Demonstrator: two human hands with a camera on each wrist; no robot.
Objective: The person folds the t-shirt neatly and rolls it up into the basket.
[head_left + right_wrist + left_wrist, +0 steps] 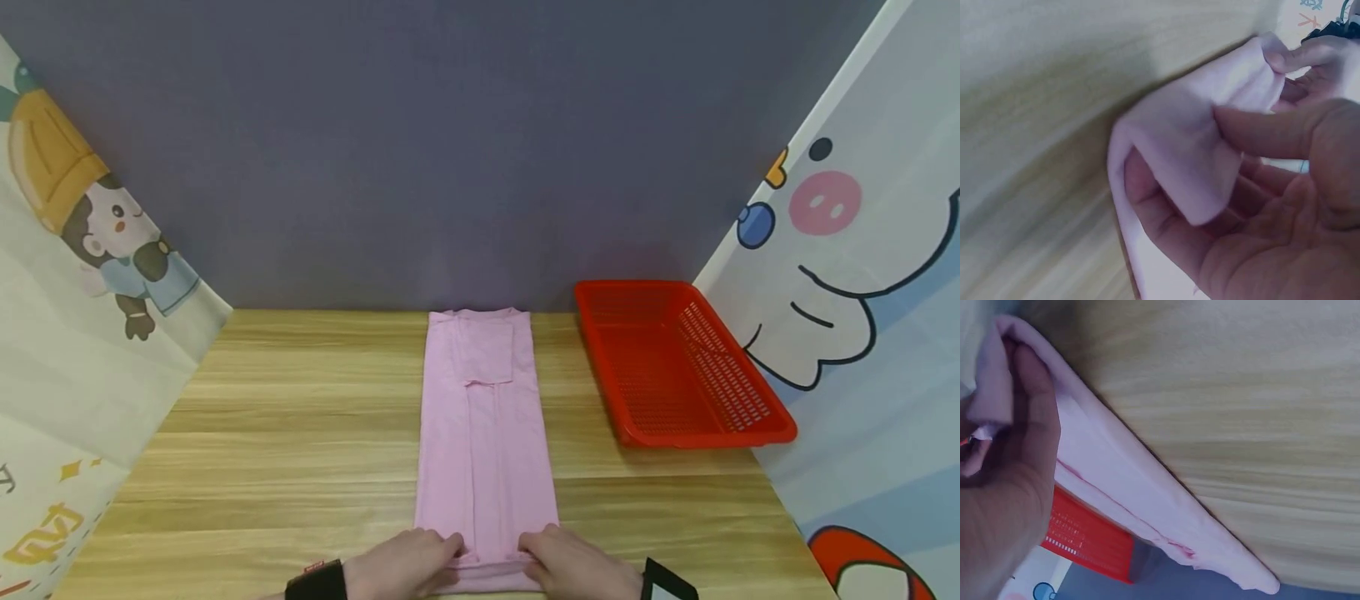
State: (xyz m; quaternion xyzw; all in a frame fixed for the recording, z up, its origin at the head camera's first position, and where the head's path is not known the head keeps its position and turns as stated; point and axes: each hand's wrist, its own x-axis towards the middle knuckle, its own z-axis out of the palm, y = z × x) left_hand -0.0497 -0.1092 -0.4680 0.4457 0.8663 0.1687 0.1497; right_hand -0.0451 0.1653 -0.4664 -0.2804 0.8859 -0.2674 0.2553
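A pink shirt (446,442), folded into a long narrow strip, lies lengthwise on the wooden table in the head view. Its near end is turned up into a small fold. My left hand (401,565) pinches the left corner of that end, thumb on top. At the right corner my right hand (581,567) grips the cloth the same way. In the right wrist view, the fingers sit inside the turned-up fold (1179,156) with the thumb on its outer side. The left wrist view shows the fold wrapped over the left fingers (1038,394).
A red plastic basket (630,437) with perforated sides stands to the right of the shirt. Behind the wooden table (300,433) rises a dark grey panel (450,150). Cartoon-printed sheets (75,358) line the left and right sides.
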